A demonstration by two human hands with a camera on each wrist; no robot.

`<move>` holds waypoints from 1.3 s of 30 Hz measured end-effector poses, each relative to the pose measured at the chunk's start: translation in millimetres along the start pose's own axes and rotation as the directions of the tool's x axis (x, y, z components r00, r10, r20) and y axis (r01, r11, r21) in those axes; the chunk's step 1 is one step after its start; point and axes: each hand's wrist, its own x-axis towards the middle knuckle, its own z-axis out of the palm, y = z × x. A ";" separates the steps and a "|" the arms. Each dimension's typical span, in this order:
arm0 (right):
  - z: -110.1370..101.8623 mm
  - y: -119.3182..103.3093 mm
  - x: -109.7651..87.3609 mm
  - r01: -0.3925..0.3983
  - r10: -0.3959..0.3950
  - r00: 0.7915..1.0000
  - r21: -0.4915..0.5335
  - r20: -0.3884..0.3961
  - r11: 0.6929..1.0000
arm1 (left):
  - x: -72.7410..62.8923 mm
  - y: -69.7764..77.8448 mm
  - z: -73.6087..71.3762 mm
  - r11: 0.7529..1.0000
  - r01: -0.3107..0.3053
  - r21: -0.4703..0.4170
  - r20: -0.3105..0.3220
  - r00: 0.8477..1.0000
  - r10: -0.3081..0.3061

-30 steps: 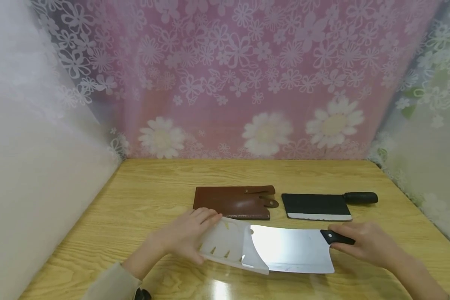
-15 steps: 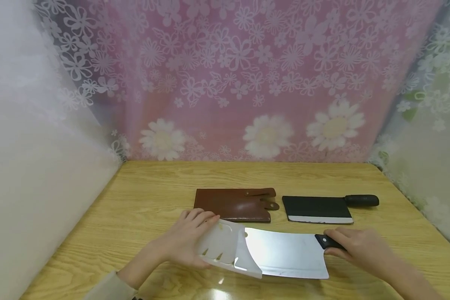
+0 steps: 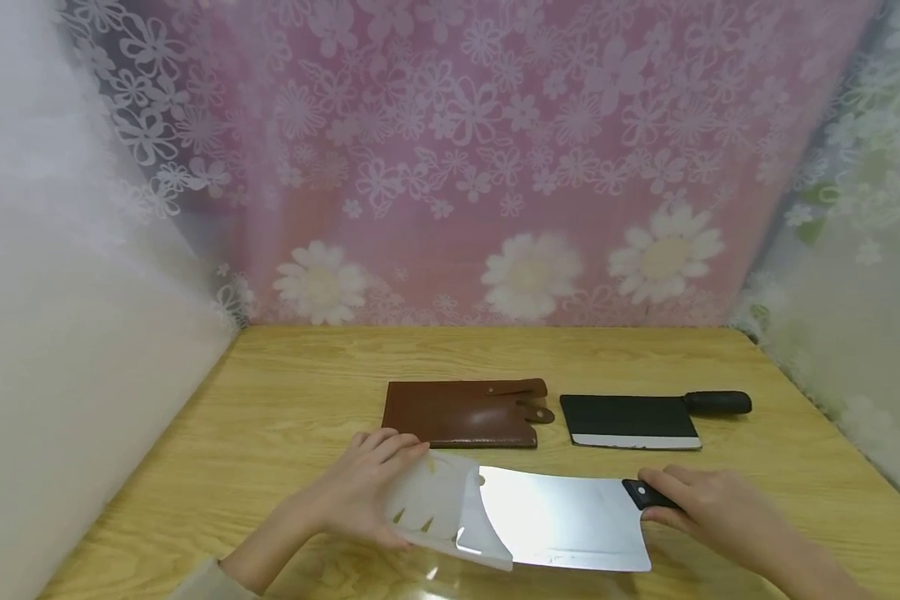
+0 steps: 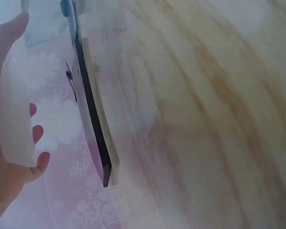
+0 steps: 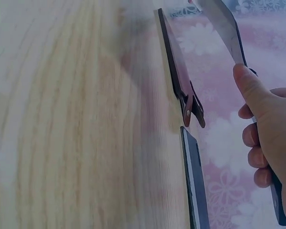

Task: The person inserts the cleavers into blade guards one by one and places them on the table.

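Observation:
My right hand (image 3: 708, 504) grips the black handle (image 3: 648, 493) of a cleaver with a broad, shiny steel blade (image 3: 566, 517). The blade's front end meets the curved mouth of a translucent white blade sheath (image 3: 442, 504) with small slots. Around the sheath's far left end, my left hand (image 3: 363, 487) holds it with the thumb along the lower edge and fingers over the top edge. Sheath and blade line up, both tilted slightly. In the right wrist view, the right thumb (image 5: 250, 86) lies near where blade and handle join, fingers wrapped round the handle.
Behind the hands, a brown leather sheath (image 3: 457, 412) with snap straps lies flat on the wooden table (image 3: 307, 358). A second, black-bladed cleaver (image 3: 630, 418) lies to its right, handle pointing right. Flowered curtains (image 3: 420, 167) enclose the back and sides.
Both hands have shifted left and slightly nearer, carrying the cleaver and white sheath together. The brown sheath and black cleaver stay put; the head view has tipped slightly.

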 end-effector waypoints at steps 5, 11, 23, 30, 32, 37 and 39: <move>0.9 -4.9 4.5 0.009 -0.008 1.000 0.020 -0.010 1.000 | -0.1 0.7 2.7 1.000 0.008 -0.016 -0.010 1.000 -0.008; 0.4 -8.2 9.5 0.017 -0.016 1.000 0.025 -0.023 1.000 | 2.2 3.6 4.3 0.998 0.033 -0.047 0.002 0.999 -0.033; 1.7 -15.4 14.5 -0.012 0.013 1.000 -0.043 0.010 0.999 | 7.5 2.1 6.8 0.999 0.021 -0.034 -0.005 1.000 -0.022; 1.0 -19.3 15.5 -0.040 0.042 0.998 -0.033 0.055 0.999 | 8.1 1.5 6.8 0.999 0.030 -0.039 0.016 0.999 -0.029; 0.4 -19.7 15.7 -0.046 0.048 0.997 -0.035 0.061 0.998 | 8.4 1.2 6.7 0.999 0.029 -0.035 0.019 0.999 -0.029; -0.2 -19.3 15.5 -0.059 0.062 0.995 -0.032 0.078 0.998 | 9.1 1.5 5.8 0.999 0.027 -0.030 0.019 0.999 -0.027; -0.1 -19.1 15.1 -0.066 0.068 0.994 -0.029 0.088 0.997 | 9.1 1.6 5.6 0.999 0.024 -0.027 0.016 1.000 -0.024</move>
